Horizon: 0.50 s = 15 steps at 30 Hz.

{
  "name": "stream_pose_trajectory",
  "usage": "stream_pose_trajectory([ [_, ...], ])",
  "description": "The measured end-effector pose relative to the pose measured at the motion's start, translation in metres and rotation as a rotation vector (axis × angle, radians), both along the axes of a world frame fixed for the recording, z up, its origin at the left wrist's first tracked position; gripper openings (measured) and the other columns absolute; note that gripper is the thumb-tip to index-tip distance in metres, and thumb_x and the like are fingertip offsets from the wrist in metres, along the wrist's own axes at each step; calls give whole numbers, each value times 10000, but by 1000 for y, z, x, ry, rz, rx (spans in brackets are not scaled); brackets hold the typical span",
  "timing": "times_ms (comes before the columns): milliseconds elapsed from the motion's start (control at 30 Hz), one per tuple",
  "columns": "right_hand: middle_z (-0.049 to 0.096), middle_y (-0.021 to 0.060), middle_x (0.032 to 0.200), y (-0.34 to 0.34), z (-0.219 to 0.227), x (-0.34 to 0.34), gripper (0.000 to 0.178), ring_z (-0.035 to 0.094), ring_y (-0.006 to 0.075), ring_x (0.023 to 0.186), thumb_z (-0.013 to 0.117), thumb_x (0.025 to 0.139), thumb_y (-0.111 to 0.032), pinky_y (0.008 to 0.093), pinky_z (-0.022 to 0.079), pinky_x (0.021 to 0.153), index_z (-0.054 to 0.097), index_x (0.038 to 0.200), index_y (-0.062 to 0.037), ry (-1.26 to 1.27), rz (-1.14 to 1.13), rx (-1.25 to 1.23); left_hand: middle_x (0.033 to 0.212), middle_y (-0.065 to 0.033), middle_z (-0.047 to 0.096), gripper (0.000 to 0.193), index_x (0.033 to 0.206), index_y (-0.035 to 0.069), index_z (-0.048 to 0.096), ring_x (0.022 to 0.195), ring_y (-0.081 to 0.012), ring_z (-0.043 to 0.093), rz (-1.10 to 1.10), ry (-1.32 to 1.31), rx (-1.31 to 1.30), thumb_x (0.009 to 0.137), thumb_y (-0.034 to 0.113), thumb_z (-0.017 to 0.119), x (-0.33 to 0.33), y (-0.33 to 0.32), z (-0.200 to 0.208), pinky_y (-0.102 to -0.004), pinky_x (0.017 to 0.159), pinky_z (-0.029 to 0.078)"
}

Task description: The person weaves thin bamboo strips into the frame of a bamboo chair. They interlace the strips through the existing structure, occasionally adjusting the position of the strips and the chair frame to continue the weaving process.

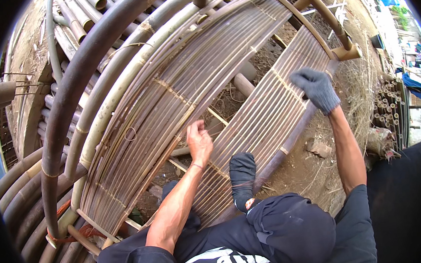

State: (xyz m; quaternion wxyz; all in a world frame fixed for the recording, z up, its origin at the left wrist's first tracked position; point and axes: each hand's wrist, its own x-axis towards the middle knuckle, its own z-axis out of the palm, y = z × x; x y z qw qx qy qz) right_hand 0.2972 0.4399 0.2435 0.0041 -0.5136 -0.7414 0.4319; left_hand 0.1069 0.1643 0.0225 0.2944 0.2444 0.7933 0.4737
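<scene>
The narrow slatted panel [270, 115] lies in front of the person, running from upper right to lower left, with a thick dark pole [294, 138] along its outer edge. Cross bands [282, 81] span its slats, probably to keep them evenly spaced. The gloved right hand [316, 91] rests back-up at the outer edge, fingers curled under; whether they grip the slats I cannot tell, though the placing seems suited to steadying. That forearm reaches up almost straight. The bare left hand [200, 143] is loosely curled over the gap between the panels, its forearm slanting up from lower left; whether it pinches anything is unclear. A dark-covered foot [243, 175] is set on the slats, likely bracing them. Across the gap lies the wide slatted panel [155, 111], bordered by curved poles [83, 96]. Cut poles [389, 104] are stacked farther right.
</scene>
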Motion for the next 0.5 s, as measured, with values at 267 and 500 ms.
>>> stream_pose_trajectory([
  [267,719,161,782,-79,-186,-101,150,717,335,784,619,807,-127,448,565,706,762,819,-83,-503,957,590,1211,-299,635,529,1350,-69,505,1174,-387,614,-241,-304,-352,832,40,482,4,25,-4,-407,1028,460],
  [500,700,232,1003,-55,-222,-110,285,677,412,937,637,805,-186,469,539,827,715,1045,-55,-333,1055,-93,1035,-99,718,337,1187,-58,617,881,-149,637,-202,-541,-256,894,103,651,4,40,-17,-299,819,511],
])
